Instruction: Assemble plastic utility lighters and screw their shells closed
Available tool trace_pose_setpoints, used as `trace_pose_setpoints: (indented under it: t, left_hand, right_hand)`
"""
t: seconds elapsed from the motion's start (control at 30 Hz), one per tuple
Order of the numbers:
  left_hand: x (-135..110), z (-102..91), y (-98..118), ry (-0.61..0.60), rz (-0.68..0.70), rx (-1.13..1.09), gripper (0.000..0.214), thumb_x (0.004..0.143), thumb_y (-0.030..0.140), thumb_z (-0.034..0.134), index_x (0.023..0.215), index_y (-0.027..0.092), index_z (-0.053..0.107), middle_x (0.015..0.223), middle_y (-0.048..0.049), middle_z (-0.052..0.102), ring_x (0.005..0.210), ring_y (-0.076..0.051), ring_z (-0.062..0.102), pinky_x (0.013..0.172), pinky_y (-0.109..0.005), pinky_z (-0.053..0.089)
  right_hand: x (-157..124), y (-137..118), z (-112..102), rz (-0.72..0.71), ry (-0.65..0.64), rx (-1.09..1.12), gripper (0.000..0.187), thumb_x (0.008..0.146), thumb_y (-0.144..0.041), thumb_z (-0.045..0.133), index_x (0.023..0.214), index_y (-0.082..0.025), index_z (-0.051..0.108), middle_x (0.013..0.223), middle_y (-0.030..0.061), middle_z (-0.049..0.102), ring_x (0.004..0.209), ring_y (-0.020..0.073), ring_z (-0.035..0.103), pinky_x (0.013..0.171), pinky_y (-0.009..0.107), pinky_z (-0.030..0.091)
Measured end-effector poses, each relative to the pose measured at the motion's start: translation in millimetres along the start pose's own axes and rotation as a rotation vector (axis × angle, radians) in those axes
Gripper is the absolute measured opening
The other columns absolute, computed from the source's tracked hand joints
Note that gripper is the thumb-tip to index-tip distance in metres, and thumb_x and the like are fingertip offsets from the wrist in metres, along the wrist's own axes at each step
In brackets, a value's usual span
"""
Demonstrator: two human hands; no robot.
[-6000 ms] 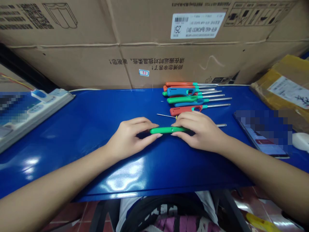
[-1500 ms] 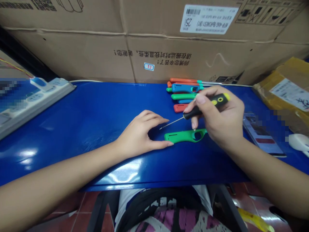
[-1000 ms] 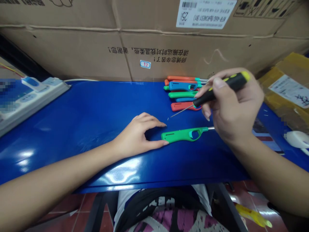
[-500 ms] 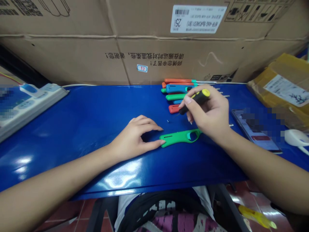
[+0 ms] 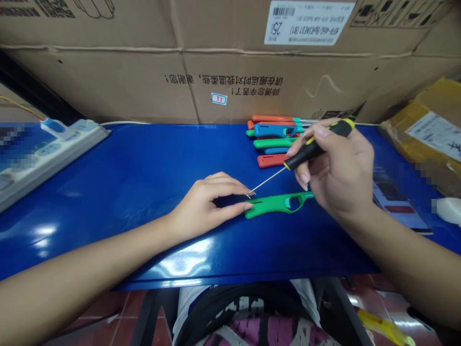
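Observation:
A green long-nosed lighter (image 5: pixel 273 204) lies flat on the blue table (image 5: pixel 144 182). My left hand (image 5: pixel 205 202) rests beside its left end, thumb and forefinger pinching that end. My right hand (image 5: pixel 338 168) grips a black screwdriver with yellow marks (image 5: pixel 317 144). Its thin shaft slants down to the left and its tip sits at the lighter's left end, right by my left fingertips. The lighter's metal nose is hidden under my right hand.
Several more lighters (image 5: pixel 275 139) in orange, blue, green and red lie stacked at the table's back. Cardboard boxes (image 5: pixel 223 62) wall the far side. A white power strip (image 5: pixel 50 144) sits at the left, a phone (image 5: pixel 396 197) and a yellow parcel (image 5: pixel 428 129) at the right.
My right hand has brought the screwdriver down from near the lighter stack, so its tip now meets the green lighter's left end. My left fingers closed onto that end.

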State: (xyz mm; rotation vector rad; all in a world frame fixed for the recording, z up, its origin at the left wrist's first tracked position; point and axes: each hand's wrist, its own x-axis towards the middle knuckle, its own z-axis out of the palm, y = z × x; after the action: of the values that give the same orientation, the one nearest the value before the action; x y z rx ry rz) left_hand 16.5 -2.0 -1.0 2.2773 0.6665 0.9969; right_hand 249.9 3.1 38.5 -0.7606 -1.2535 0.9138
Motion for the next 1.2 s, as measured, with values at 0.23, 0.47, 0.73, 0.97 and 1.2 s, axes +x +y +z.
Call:
trace_pose_setpoints:
  t: [0.23, 0.47, 0.73, 0.97, 1.2]
  left_hand:
    - [-0.6, 1.8, 3.9, 0.047, -0.007, -0.069, 0.007, 0.092, 0.018, 0.075, 0.097, 0.018, 0.079, 0.093, -0.0039, 0.081, 0.086, -0.016, 0.073, 0.083, -0.028, 0.058]
    - [0.1, 1.3, 4.9, 0.043, 0.011, -0.028, 0.004, 0.092, 0.018, 0.075, 0.094, 0.017, 0.078, 0.091, -0.0038, 0.081, 0.084, -0.015, 0.072, 0.082, -0.029, 0.056]
    - [-2.2, -0.4, 4.6, 0.025, 0.016, 0.094, 0.007, 0.094, 0.021, 0.071, 0.091, 0.02, 0.077, 0.09, -0.0026, 0.081, 0.082, -0.017, 0.073, 0.08, -0.034, 0.053]
    - [-4.2, -0.8, 5.1, 0.041, 0.008, 0.147, 0.01, 0.094, 0.023, 0.07, 0.088, 0.021, 0.077, 0.088, -0.0015, 0.081, 0.08, -0.016, 0.073, 0.077, -0.034, 0.051]
    - [-6.5, 0.1, 2.7, 0.036, -0.02, 0.195, 0.01, 0.093, 0.023, 0.071, 0.087, 0.021, 0.079, 0.089, -0.0006, 0.081, 0.079, -0.016, 0.074, 0.075, -0.033, 0.051]
  right_hand:
    - [0.5, -0.6, -0.5, 0.074, -0.016, 0.043, 0.018, 0.091, -0.036, 0.072, 0.084, -0.022, 0.064, 0.072, -0.0005, 0.074, 0.034, 0.009, 0.049, 0.027, 0.024, 0.03]
    - [-3.6, -6.8, 5.2, 0.065, 0.006, 0.049, 0.015, 0.091, -0.032, 0.072, 0.082, -0.022, 0.064, 0.07, -0.0011, 0.073, 0.034, 0.0092, 0.05, 0.028, 0.024, 0.032]
    - [-7.1, -6.0, 6.9, -0.028, 0.002, -0.036, 0.018, 0.089, -0.035, 0.077, 0.084, -0.024, 0.064, 0.07, -0.0009, 0.074, 0.04, 0.0117, 0.056, 0.028, 0.024, 0.035]
    - [-9.9, -3.5, 7.5, -0.05, -0.004, -0.106, 0.018, 0.091, -0.038, 0.076, 0.087, -0.027, 0.063, 0.074, -0.0033, 0.074, 0.039, 0.0102, 0.055, 0.029, 0.025, 0.04]
    - [-17.6, -4.1, 13.5, -0.09, -0.025, -0.167, 0.016, 0.092, -0.035, 0.075, 0.086, -0.026, 0.064, 0.079, -0.0027, 0.076, 0.037, 0.0091, 0.055, 0.028, 0.025, 0.041]
